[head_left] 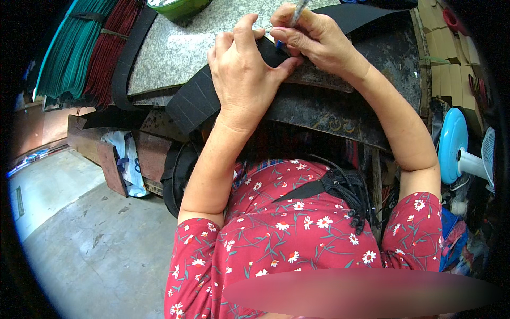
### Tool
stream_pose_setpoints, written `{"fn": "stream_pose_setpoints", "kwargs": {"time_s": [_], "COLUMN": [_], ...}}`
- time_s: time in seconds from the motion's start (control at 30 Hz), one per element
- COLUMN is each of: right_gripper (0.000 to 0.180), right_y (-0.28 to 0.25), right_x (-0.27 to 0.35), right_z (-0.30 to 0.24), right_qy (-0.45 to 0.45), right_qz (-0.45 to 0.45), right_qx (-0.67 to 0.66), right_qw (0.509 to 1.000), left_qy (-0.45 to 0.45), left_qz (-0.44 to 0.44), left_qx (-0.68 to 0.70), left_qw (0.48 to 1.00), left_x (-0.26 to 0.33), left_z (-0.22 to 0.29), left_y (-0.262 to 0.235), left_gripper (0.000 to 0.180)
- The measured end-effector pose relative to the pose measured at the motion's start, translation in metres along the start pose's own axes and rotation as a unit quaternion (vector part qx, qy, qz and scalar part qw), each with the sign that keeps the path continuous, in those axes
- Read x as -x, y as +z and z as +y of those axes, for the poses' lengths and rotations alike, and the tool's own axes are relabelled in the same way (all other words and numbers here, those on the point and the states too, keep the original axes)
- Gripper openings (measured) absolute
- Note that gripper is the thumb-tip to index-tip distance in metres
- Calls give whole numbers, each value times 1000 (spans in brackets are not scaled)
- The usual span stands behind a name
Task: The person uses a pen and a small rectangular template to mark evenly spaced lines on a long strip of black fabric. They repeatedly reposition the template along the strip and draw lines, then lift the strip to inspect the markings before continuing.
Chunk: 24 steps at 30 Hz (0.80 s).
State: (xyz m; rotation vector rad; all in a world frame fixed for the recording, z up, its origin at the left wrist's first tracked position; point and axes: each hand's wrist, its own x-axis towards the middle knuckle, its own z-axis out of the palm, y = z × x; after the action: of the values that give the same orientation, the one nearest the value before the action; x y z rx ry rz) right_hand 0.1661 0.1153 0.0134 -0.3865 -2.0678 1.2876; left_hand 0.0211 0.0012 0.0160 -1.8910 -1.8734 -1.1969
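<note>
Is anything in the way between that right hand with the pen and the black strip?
Nothing visible blocks it: the right hand holds the pen with its blue end down at the black strip. The left hand lies over the strip, to the left of that end.

Plain black with thin pale cross lines on the strip (pixel 194 101); speckled grey and white on the stone surface (pixel 164 56).
Blue at the tip of the pen-like tool (pixel 279 44); teal on one bundle (pixel 71 50), dark maroon on the next bundle (pixel 108 61); green on the round container (pixel 183 9); red with white daisies and green stems on the shirt (pixel 297 234); bright blue on the disc-shaped base (pixel 451 143); tan on the stacked card (pixel 449 82); mottled grey on the floor (pixel 106 250).
</note>
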Motion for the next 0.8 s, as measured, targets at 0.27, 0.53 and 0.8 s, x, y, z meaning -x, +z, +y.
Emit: {"fn": "stream_pose_setpoints", "kwargs": {"time_s": [0.27, 0.53, 0.8], "right_gripper": [17, 14, 15], "right_y": [-2, -19, -20], "right_x": [-2, -5, 1], "right_z": [4, -12, -18], "right_qy": [164, 80, 53], "right_qz": [28, 72, 169], "right_qx": [-252, -251, -143], "right_qw": [953, 962, 974], "left_qy": [8, -10, -10], "left_qz": [-1, -11, -26], "left_qx": [-2, -4, -11], "left_qw": [1000, 1000, 1000], "left_x": [0, -1, 0], "left_z": [-2, 1, 1], "left_y": [1, 0, -1], "left_gripper": [91, 94, 94]}}
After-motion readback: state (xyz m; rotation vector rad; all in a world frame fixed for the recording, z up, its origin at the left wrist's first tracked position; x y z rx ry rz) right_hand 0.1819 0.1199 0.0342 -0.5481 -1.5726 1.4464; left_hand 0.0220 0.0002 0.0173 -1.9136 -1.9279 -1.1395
